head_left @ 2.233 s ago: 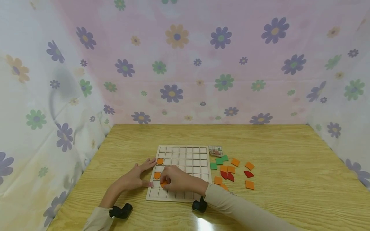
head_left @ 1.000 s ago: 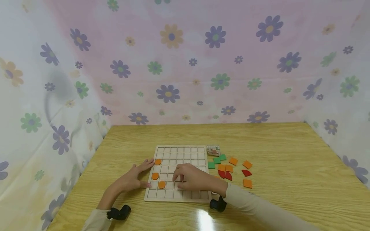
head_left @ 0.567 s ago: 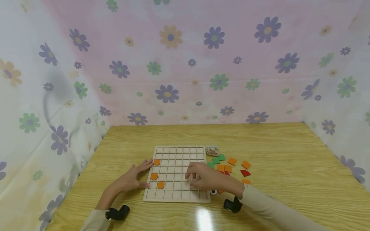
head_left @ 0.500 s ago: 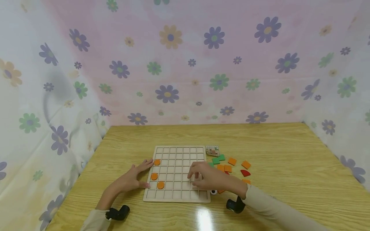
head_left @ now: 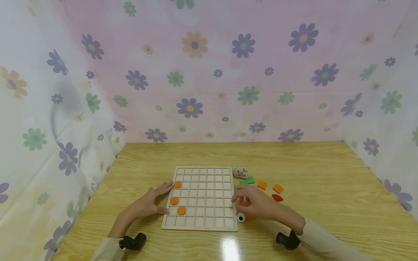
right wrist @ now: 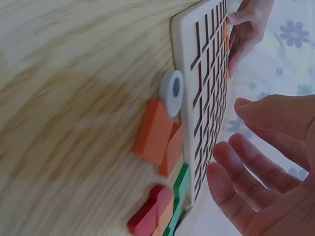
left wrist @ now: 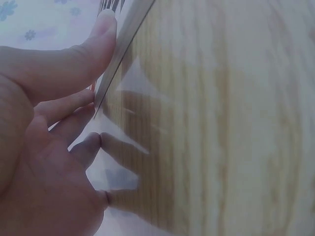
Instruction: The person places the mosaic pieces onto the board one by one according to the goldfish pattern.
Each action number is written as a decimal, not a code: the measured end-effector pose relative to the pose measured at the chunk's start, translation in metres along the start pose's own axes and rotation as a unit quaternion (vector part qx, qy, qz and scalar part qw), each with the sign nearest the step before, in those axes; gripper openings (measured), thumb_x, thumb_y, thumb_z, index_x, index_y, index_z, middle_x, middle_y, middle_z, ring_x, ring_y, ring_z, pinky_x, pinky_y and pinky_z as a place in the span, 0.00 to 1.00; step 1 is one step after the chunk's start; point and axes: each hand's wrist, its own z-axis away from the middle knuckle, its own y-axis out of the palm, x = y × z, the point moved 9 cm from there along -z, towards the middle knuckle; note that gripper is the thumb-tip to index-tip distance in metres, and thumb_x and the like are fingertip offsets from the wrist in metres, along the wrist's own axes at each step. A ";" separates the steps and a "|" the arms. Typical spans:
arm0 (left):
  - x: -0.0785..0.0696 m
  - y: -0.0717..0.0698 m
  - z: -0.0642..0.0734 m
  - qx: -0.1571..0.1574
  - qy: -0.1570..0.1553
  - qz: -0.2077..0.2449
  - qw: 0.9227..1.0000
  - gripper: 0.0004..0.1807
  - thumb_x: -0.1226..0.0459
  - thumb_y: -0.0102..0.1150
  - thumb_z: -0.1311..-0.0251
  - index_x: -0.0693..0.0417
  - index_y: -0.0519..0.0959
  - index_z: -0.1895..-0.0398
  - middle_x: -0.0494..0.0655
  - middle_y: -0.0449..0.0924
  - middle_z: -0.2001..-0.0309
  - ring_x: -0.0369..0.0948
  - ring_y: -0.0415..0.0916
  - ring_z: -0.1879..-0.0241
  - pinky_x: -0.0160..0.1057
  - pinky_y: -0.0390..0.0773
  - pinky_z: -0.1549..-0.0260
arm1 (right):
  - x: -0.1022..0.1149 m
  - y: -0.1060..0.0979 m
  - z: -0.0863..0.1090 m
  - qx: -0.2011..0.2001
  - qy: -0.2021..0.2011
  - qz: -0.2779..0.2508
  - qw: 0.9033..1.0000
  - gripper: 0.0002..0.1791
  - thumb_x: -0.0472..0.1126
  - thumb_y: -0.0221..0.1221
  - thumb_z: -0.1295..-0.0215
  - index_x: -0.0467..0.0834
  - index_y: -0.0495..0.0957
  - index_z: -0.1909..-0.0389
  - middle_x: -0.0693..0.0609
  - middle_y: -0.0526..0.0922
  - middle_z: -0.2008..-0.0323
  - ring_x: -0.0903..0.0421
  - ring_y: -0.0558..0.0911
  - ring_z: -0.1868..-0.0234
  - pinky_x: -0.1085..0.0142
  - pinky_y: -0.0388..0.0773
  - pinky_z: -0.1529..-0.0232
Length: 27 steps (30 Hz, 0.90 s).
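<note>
A pale wooden grid board (head_left: pixel 200 201) lies on the table with three orange round pieces (head_left: pixel 181 210) in cells near its left side. My left hand (head_left: pixel 143 204) rests spread at the board's left edge, thumb and fingertips touching the rim. Over the loose pieces past the board's right edge hovers my right hand (head_left: pixel 259 203). Its fingers are bent loosely, and the right wrist view shows nothing between thumb and fingers. Under and near it are orange squares (right wrist: pixel 153 132), a white round piece with a black centre (head_left: pixel 241 217) and red pieces (right wrist: pixel 150 211). The hand hides some pieces.
A small card with a printed grid pattern (head_left: pixel 240 172) lies by the board's upper right corner. Green squares (head_left: pixel 250 180) sit just below it. Farther right are more orange squares (head_left: pixel 278 188) and a red piece (head_left: pixel 277 198). Flowered cloth (head_left: pixel 209 79) hangs behind the table.
My right hand let go of an orange round piece in the board's lower left and moved right, past the board's right edge, over the loose pieces. My left hand stays at the rim.
</note>
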 end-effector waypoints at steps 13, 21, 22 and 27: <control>0.003 0.001 0.000 -0.004 -0.008 -0.003 1.000 0.48 0.56 0.69 0.50 0.57 0.56 0.27 0.56 0.47 0.27 0.58 0.37 0.29 0.70 0.26 0.41 | -0.014 -0.027 0.031 -0.048 0.005 -0.015 0.999 0.08 0.31 0.64 0.43 0.46 0.81 0.65 0.53 0.77 0.63 0.55 0.74 0.68 0.70 0.75 0.75; 0.004 0.002 0.000 -0.007 -0.004 -0.013 1.000 0.49 0.56 0.70 0.51 0.56 0.55 0.27 0.56 0.48 0.27 0.58 0.39 0.29 0.70 0.28 0.40 | -0.026 -0.050 0.050 -0.090 0.011 0.024 0.996 0.09 0.29 0.65 0.45 0.44 0.81 0.65 0.52 0.78 0.65 0.58 0.74 0.70 0.71 0.73 0.79; 0.004 0.001 0.000 -0.007 -0.003 -0.014 1.000 0.49 0.56 0.70 0.51 0.56 0.54 0.27 0.56 0.47 0.27 0.58 0.39 0.29 0.69 0.28 0.40 | -0.029 -0.053 0.052 -0.093 0.017 0.027 0.995 0.08 0.29 0.65 0.45 0.44 0.81 0.65 0.52 0.78 0.64 0.58 0.73 0.70 0.71 0.72 0.79; 0.004 0.000 -0.001 -0.007 -0.003 -0.013 1.000 0.50 0.56 0.70 0.51 0.56 0.54 0.27 0.55 0.47 0.27 0.57 0.38 0.28 0.69 0.28 0.39 | -0.040 -0.064 0.062 -0.106 0.034 0.048 0.993 0.08 0.30 0.66 0.46 0.43 0.81 0.66 0.50 0.79 0.65 0.59 0.73 0.73 0.71 0.74 0.79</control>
